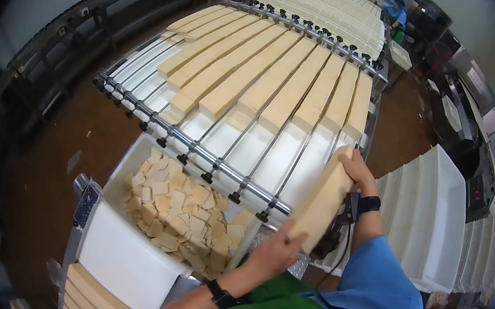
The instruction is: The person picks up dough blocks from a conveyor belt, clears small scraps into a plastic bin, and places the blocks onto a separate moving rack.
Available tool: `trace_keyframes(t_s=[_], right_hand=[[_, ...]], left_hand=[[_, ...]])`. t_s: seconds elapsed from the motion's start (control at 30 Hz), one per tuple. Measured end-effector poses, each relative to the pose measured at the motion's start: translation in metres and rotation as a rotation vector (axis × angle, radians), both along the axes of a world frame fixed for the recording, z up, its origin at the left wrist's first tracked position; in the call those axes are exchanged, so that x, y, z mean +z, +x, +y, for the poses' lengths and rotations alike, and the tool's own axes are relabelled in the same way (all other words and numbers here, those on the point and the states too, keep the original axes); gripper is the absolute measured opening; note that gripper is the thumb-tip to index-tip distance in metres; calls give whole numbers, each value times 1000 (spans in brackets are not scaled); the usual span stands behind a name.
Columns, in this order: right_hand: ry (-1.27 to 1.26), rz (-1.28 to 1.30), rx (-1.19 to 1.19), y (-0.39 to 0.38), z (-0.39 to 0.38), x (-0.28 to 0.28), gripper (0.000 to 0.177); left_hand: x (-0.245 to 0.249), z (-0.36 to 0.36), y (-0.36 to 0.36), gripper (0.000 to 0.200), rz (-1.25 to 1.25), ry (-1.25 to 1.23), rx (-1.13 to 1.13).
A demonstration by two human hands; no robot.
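A long pale-yellow block (322, 198) with flat sides is held between my two hands, at the near right end of the lane table. My left hand (276, 252) grips its near end, fingers wrapped round the side. Around the far end closes my right hand (357, 170). More blocks of the same kind (277, 91) lie lengthwise in rows on the white lane table (214, 135), parted by thin metal rods. The frame does not show for certain what the blocks are made of.
A white bin (149, 143) below the table's front holds a heap of thin pale pieces (173, 205). Several blocks (101, 305) lie at lower left. Stacked white trays (418, 213) stand at right. Two other people, one being a person in blue (394, 13), are farther back.
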State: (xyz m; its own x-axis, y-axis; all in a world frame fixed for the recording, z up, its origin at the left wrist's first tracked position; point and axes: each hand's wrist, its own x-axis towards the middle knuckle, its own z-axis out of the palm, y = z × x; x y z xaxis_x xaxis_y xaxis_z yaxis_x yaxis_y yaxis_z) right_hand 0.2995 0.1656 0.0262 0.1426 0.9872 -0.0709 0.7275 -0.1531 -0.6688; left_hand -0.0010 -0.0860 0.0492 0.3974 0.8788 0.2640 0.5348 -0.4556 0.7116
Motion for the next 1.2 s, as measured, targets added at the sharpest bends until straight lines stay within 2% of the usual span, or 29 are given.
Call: trace_keyframes(t_s=[0.03, 0.1, 0.17, 0.2, 0.23, 0.27, 0.3, 0.37, 0.43, 0.5, 0.57, 0.7, 0.77, 0.83, 0.87, 0.9, 0.97, 1.0, 1.03, 1.1, 1.13, 1.2], right_hand=[[-98, -47, 78, 16, 8, -7, 68], [-195, -92, 164, 33, 29, -17, 67], [-74, -425, 161, 32, 44, -23, 65], [-74, -421, 171, 25, 44, -22, 65], [-22, -453, -1, 12, 39, -13, 66], [31, -480, -170, -3, 34, -5, 66], [32, -474, -153, -15, 29, -1, 66], [107, -457, 26, -38, 17, 0, 69], [159, -392, 174, -72, 2, -4, 68], [246, -221, 493, -120, -18, -1, 66], [274, -159, 693, -175, -38, -2, 64], [328, -97, 1061, -302, -80, -5, 59], [349, -63, 1184, -363, -108, -20, 55], [347, -72, 1370, -416, -134, -41, 53], [361, -126, 1430, -445, -146, -61, 55], [368, -127, 1462, -472, -165, -71, 55], [326, -242, 1509, -525, -217, -87, 61], [352, -248, 1536, -551, -240, -99, 65], [380, -255, 1561, -576, -262, -111, 70], [340, -304, 1605, -627, -313, -115, 76], [334, -293, 1609, -650, -337, -113, 76], [332, -286, 1610, -691, -381, -101, 76]], left_hand=[[-7, 6, 18, 57, -96, -54, -190], [-26, 19, 51, 55, -100, -82, -174], [-43, 42, 77, 54, -102, -110, -152], [-51, 60, 85, 54, -164, -168, -160], [-60, 75, 91, 55, -227, -225, -164], [-70, 87, 96, 58, -266, -163, -112], [-65, 93, 90, 58, -262, -164, -94], [-52, 98, 69, 58, -450, -282, -57], [-57, 88, 30, 57, -412, -249, 15], [-54, 61, -24, 55, -426, -187, 198], [-58, 23, -76, 53, -388, -190, 442], [-96, -85, -168, 50, -175, -82, 1091], [-106, -150, -188, 50, 22, -73, 1508], [-111, -207, -191, 54, 352, -180, 1914], [-117, -236, -192, 68, 454, -253, 2031], [-118, -258, -189, 68, 444, -261, 2064], [-115, -294, -182, 81, 278, -520, 2268], [-121, -310, -180, 88, 160, -519, 2224], [-123, -317, -179, 88, 147, -519, 2238], [-120, -322, -183, 88, -99, -426, 2132], [-127, -322, -184, 91, -120, -376, 2129], [-120, -322, -189, 92, -182, -450, 2087]])
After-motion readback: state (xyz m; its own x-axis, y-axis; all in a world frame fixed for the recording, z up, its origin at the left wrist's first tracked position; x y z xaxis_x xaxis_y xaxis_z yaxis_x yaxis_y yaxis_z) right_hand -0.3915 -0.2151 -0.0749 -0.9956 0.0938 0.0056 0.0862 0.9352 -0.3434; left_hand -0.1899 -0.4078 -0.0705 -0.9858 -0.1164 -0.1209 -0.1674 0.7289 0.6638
